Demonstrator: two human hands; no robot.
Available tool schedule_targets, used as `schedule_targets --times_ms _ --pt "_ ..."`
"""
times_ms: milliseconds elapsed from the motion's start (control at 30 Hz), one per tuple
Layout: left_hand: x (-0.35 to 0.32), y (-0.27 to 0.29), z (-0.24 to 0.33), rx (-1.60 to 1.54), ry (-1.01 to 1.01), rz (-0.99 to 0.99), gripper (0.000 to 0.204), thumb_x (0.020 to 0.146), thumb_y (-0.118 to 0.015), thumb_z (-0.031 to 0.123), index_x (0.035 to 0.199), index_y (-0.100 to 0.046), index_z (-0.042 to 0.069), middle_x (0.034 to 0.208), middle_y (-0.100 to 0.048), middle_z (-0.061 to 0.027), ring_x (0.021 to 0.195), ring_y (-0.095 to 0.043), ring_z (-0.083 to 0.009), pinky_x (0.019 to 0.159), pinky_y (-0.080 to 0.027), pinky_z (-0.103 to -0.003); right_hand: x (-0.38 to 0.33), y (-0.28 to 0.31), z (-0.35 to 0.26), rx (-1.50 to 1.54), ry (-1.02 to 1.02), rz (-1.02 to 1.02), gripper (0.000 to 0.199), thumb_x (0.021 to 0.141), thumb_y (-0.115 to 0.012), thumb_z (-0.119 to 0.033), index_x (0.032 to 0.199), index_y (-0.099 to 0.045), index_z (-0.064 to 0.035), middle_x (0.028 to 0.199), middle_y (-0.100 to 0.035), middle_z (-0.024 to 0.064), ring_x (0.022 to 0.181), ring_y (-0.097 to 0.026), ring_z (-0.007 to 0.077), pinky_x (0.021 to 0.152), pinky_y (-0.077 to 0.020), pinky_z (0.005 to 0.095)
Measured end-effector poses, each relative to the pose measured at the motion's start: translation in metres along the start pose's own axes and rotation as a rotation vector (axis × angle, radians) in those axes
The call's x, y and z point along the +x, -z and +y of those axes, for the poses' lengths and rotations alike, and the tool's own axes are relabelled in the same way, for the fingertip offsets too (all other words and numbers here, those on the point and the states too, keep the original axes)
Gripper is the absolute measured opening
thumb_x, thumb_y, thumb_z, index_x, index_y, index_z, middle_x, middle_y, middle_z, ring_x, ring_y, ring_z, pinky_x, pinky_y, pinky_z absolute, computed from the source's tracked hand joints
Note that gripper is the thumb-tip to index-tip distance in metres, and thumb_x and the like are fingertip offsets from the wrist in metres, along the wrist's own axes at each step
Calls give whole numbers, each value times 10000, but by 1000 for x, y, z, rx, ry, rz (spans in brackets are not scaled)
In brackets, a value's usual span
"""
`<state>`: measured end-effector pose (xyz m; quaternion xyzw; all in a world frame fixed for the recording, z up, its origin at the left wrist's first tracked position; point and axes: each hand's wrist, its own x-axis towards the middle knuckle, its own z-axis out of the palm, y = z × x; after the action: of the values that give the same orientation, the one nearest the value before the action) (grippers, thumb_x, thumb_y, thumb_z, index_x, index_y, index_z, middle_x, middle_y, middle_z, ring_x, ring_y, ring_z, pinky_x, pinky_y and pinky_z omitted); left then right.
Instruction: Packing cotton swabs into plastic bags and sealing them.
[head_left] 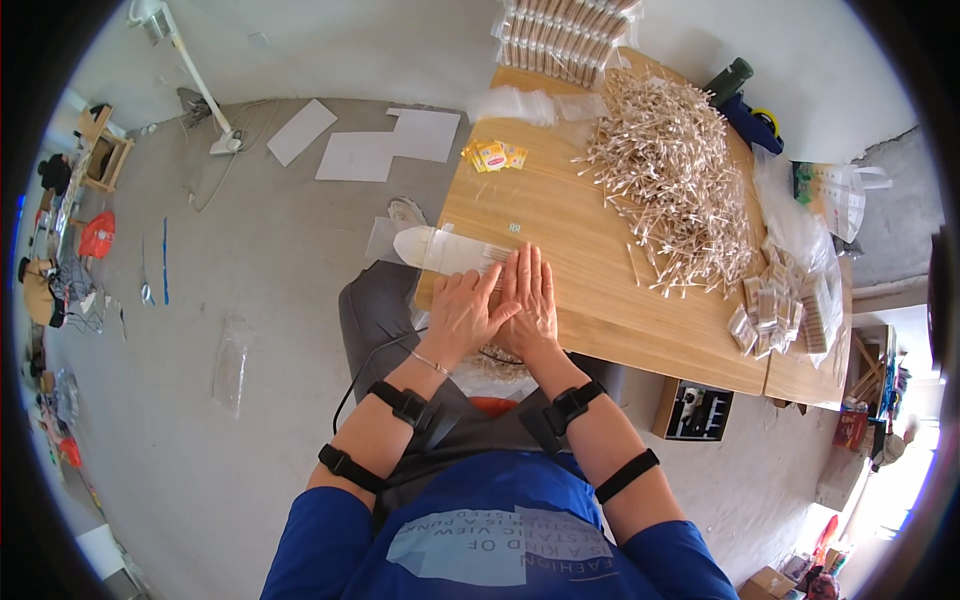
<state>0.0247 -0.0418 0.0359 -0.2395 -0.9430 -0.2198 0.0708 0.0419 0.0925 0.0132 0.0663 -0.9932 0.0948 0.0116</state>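
My left hand (463,312) lies at the table's near-left edge, fingers over the lower end of a small row of cotton swabs (494,256) and its thumb spread toward the other hand. Beside it, my right hand (528,302) is stretched out flat with fingers together, its side against the swabs. The swabs rest at the right end of a clear plastic bag (455,252), whose pale rounded end reaches past the table edge. Both palms are hidden. A big heap of loose cotton swabs (680,180) covers the table's right side.
Packed swab bundles (565,40) are stacked at the back, with clear bags (515,105) before them. Yellow packets (493,155) lie on the wooden table (600,325). More packed swabs (770,312) sit at right. An open drawer-like box (692,410) stands below the table.
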Motion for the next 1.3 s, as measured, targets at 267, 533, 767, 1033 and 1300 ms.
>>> schedule_targets --times_ms 267,533,767,1033,1300 --pt "8 4 0 -49 56 -31 653 917 -517 572 1341 -523 75 942 -663 -150 884 -623 -313 815 -421 -434 0 6 -3 27 -19 -36 826 902 -476 -421 1504 -172 55 1589 -96 242 1493 -40 368 1206 -56 465" --pt "8 4 -4 -36 30 -105 663 931 -511 553 1381 -475 67 911 -672 -152 860 -638 -310 785 -436 -442 0 1 -4 19 -14 20 856 889 -499 -455 1505 -180 47 1585 -129 244 1492 -67 366 1206 -59 463" --pt "20 9 2 -60 72 -137 597 947 -511 503 1344 -487 58 910 -695 -158 821 -662 -339 743 -470 -463 0 5 -5 76 -37 63 843 890 -493 -475 1488 -230 56 1571 -167 263 1488 -95 372 1200 -74 469" --pt "23 8 -2 -143 73 -188 520 952 -547 389 1321 -469 30 979 -688 -214 881 -662 -393 754 -519 -472 -2 -4 -3 23 -5 95 940 841 -514 -556 1488 -231 64 1567 -169 278 1489 -93 370 1201 -61 469" --pt "13 -14 -27 -303 42 219 437 953 -582 266 1327 -485 61 748 -660 -119 702 -654 -314 599 -482 -394 -7 13 20 325 -62 199 969 831 -579 -547 1488 -216 65 1576 -136 268 1484 -90 387 1204 -69 477"
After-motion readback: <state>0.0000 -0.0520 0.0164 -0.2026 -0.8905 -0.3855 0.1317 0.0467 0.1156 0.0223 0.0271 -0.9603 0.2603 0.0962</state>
